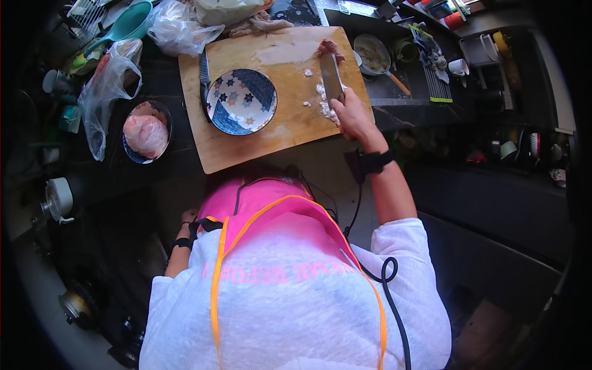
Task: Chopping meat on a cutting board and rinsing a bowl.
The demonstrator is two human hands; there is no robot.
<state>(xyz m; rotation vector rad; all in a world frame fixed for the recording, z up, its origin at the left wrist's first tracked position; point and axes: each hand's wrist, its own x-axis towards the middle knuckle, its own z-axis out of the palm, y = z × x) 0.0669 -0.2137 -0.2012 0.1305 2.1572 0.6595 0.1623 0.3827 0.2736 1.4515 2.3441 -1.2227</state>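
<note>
My right hand (352, 111) grips the handle of a cleaver (331, 76), its broad blade lying over the right part of a wooden cutting board (231, 157). A piece of raw meat (329, 47) sits at the blade's far end. Whitish bits of fat (325, 105) lie along the blade's left side, with smaller bits farther left. On the board's left part stands a bowl with a star pattern (242, 101), and a dark-handled tool with a ridged blade (204, 76) lies beside it. My left hand (188, 215) hangs low by my left side, mostly hidden behind my body and apron.
Left of the board, a second bowl (169, 138) holds raw meat in clear plastic (146, 134). Plastic bags (108, 88) and a teal strainer (134, 21) lie beyond it. A pan (373, 54) stands in the sink area to the right. A black cable (393, 300) runs down my right side.
</note>
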